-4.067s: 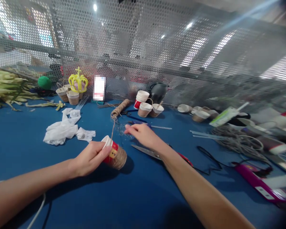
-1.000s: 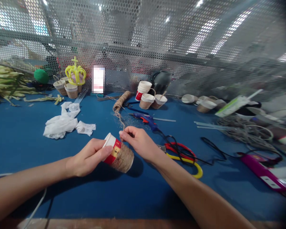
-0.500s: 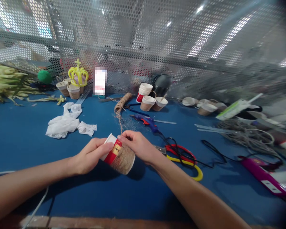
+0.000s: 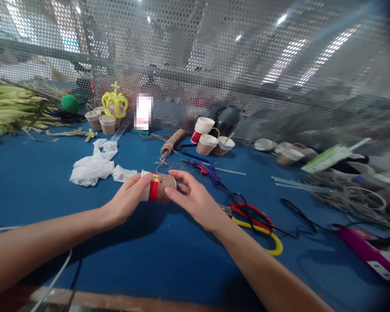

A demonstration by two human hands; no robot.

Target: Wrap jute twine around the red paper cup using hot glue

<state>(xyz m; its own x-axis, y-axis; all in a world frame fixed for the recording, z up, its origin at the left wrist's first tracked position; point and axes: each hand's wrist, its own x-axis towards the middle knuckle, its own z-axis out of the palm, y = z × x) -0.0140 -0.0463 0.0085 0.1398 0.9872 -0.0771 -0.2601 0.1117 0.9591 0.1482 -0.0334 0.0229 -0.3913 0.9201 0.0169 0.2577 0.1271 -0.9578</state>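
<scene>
A paper cup (image 4: 154, 191) lies on its side in the air between my hands, white at the rim with a red band. Brown twine (image 4: 164, 190) is wound round the half toward its base. My left hand (image 4: 125, 200) is closed round the rim end, thumb on top. At the base end, my right hand (image 4: 195, 200) curves its thumb and fingers about the twine-covered part. Just beyond the cup lies a twine bundle (image 4: 173, 145), with a loose strand trailing toward the cup.
Behind my right hand lie a blue glue gun (image 4: 204, 170) and scissors (image 4: 277, 245) with red and yellow handles. Crumpled white tissue (image 4: 92, 169) is at left. Twine-wrapped cups (image 4: 206, 145) stand near the mesh panel (image 4: 182, 56). A purple power strip (image 4: 364, 249) sits at right.
The cup has turned from tilted to nearly level, its base pointing right. My right hand has shifted from pinching the twine near the red band to the base end. The view has swung slightly left.
</scene>
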